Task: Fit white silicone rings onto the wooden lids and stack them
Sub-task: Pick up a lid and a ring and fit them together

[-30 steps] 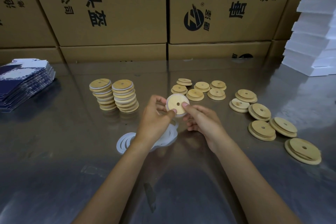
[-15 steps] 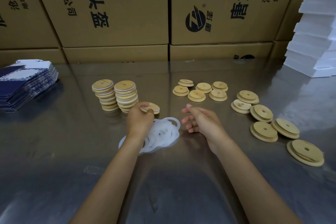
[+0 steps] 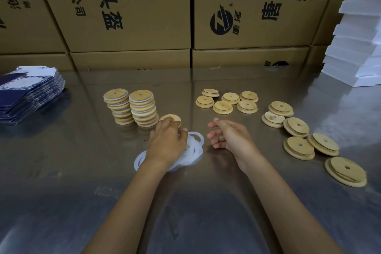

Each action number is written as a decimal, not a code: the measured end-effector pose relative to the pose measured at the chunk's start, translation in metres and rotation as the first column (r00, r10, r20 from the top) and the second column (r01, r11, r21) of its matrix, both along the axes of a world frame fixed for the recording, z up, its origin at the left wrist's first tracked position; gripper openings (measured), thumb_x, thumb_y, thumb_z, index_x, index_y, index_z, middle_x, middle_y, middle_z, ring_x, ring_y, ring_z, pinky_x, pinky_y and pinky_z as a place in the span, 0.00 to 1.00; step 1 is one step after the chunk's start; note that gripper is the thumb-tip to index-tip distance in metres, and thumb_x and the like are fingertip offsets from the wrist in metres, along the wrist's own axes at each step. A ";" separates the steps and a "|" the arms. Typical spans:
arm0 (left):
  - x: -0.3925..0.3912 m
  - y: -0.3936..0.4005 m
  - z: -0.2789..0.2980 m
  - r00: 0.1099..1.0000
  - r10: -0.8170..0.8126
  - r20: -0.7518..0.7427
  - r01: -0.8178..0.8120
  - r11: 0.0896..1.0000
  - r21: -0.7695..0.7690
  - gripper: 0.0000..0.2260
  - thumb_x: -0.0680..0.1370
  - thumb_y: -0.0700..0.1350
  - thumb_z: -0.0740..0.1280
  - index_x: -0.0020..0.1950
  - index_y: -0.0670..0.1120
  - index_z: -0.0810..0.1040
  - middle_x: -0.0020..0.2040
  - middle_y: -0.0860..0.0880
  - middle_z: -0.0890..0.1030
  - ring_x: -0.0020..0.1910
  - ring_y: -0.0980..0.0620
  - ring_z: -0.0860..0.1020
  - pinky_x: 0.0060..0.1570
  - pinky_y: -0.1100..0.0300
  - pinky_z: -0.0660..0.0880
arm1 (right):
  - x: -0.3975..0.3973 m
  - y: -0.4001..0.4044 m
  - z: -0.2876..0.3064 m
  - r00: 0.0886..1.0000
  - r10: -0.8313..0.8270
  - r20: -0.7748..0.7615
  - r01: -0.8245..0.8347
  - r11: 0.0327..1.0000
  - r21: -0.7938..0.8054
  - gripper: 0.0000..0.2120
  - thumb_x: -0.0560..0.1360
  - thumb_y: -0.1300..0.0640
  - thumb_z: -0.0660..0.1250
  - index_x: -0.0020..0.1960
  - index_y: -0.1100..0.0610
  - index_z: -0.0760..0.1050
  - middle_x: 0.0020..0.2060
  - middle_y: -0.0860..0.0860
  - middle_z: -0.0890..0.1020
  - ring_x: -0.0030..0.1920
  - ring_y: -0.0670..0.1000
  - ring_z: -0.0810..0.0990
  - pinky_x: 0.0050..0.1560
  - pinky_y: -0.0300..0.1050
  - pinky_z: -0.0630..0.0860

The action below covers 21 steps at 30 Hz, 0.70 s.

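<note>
The left hand point(image 3: 168, 142) has carried the ringed lid point(image 3: 171, 119) away from the right hand and down beside the two stacks point(image 3: 132, 109), its fingers curled over it. The right hand point(image 3: 231, 136) hangs empty, loosely curled, near the rings point(image 3: 192, 150) on the counter point(image 3: 61, 171). It looks like a third stack is starting; loose lids point(image 3: 299, 128) wait to the right.

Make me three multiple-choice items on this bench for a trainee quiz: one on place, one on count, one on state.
1. Where is the pile of rings?
A) under the left hand
B) on the boxes
C) beside the foam

2. How many tall lid stacks are there?
A) two
B) four
C) six

3. The right hand is:
A) gripping a ring
B) holding nothing
C) pressing a box

Key: A, the left hand lies over the rings; A, two stacks stand side by side; B, its fingers hang loose.
</note>
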State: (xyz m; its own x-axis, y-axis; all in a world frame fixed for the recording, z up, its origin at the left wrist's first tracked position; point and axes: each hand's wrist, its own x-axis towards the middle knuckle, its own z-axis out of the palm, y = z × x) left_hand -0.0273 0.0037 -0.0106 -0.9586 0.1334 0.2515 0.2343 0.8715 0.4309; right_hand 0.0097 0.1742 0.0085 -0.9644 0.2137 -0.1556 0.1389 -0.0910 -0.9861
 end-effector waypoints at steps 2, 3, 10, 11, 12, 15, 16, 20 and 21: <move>-0.002 -0.003 -0.002 1.000 0.007 -0.009 -0.007 1.000 -0.008 0.16 0.82 0.51 0.57 0.65 0.46 0.76 0.66 0.49 0.73 0.67 0.48 0.68 0.65 0.51 0.65 | 0.000 0.001 0.000 1.000 -0.015 0.000 0.015 1.000 -0.004 0.12 0.82 0.54 0.64 0.51 0.62 0.81 0.34 0.55 0.82 0.31 0.49 0.77 0.34 0.39 0.77; -0.003 -0.004 -0.002 1.000 0.011 -0.014 -0.011 1.000 -0.003 0.16 0.82 0.51 0.57 0.65 0.47 0.76 0.67 0.50 0.73 0.67 0.48 0.68 0.65 0.51 0.64 | -0.001 0.002 -0.001 1.000 -0.026 -0.003 0.026 1.000 0.002 0.12 0.82 0.55 0.64 0.50 0.62 0.81 0.34 0.55 0.82 0.32 0.49 0.77 0.34 0.39 0.77; -0.006 -0.009 -0.003 1.000 0.030 0.004 -0.029 0.999 -0.027 0.16 0.82 0.50 0.56 0.68 0.51 0.74 0.71 0.53 0.69 0.71 0.50 0.64 0.67 0.50 0.61 | -0.009 0.016 -0.007 0.984 -0.178 -0.019 0.179 0.975 0.131 0.11 0.80 0.61 0.60 0.47 0.59 0.82 0.35 0.51 0.82 0.34 0.47 0.76 0.39 0.38 0.77; -0.007 -0.010 -0.003 1.000 0.029 0.007 -0.029 0.999 -0.029 0.17 0.82 0.50 0.56 0.69 0.51 0.73 0.72 0.53 0.69 0.71 0.50 0.64 0.68 0.50 0.61 | -0.009 0.017 -0.008 0.981 -0.194 -0.020 0.195 0.970 0.148 0.11 0.80 0.61 0.61 0.47 0.58 0.82 0.36 0.51 0.82 0.35 0.47 0.76 0.40 0.39 0.77; -0.007 -0.010 -0.002 0.999 0.030 0.012 -0.029 0.999 -0.029 0.17 0.83 0.51 0.55 0.70 0.51 0.73 0.72 0.53 0.68 0.72 0.51 0.63 0.68 0.50 0.60 | -0.010 0.019 -0.009 0.978 -0.210 -0.022 0.210 0.963 0.170 0.10 0.80 0.60 0.61 0.47 0.57 0.82 0.38 0.50 0.82 0.37 0.47 0.77 0.41 0.40 0.77; -0.006 -0.011 -0.001 0.999 0.036 0.029 -0.035 0.999 -0.032 0.18 0.83 0.51 0.55 0.71 0.51 0.71 0.74 0.53 0.66 0.74 0.52 0.60 0.70 0.50 0.59 | -0.014 0.025 -0.011 0.963 -0.264 -0.054 0.269 0.928 0.256 0.09 0.79 0.57 0.63 0.48 0.55 0.82 0.39 0.49 0.82 0.40 0.47 0.78 0.44 0.42 0.76; -0.005 -0.011 -0.001 0.999 0.034 0.034 -0.033 0.999 -0.033 0.18 0.83 0.51 0.55 0.72 0.50 0.70 0.74 0.53 0.66 0.74 0.52 0.60 0.70 0.50 0.59 | -0.014 0.028 -0.011 0.957 -0.283 -0.067 0.290 0.913 0.286 0.09 0.79 0.57 0.63 0.49 0.55 0.82 0.39 0.48 0.82 0.40 0.46 0.78 0.43 0.41 0.74; -0.003 -0.010 0.000 1.000 0.020 0.024 -0.019 0.999 -0.041 0.18 0.83 0.50 0.55 0.70 0.48 0.72 0.71 0.51 0.69 0.73 0.50 0.63 0.70 0.50 0.61 | -0.013 0.045 -0.009 0.919 -0.380 -0.102 0.376 0.772 0.513 0.09 0.79 0.54 0.63 0.54 0.51 0.81 0.55 0.50 0.82 0.64 0.53 0.74 0.63 0.49 0.72; -0.003 -0.010 0.000 1.000 0.020 0.018 -0.019 0.999 -0.042 0.17 0.83 0.50 0.56 0.69 0.47 0.72 0.69 0.51 0.71 0.71 0.49 0.64 0.69 0.50 0.63 | -0.011 0.048 -0.010 0.906 -0.404 -0.125 0.396 0.705 0.589 0.09 0.79 0.54 0.63 0.56 0.51 0.81 0.59 0.51 0.80 0.68 0.55 0.70 0.68 0.51 0.68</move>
State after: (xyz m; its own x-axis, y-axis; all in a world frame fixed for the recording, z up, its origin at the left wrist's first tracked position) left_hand -0.0303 -0.0063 -0.0102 -0.9656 0.1247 0.2283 0.2094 0.8933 0.3977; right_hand -0.0016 0.2223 -0.0010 -0.7660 0.6311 0.1226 0.2374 0.4548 -0.8583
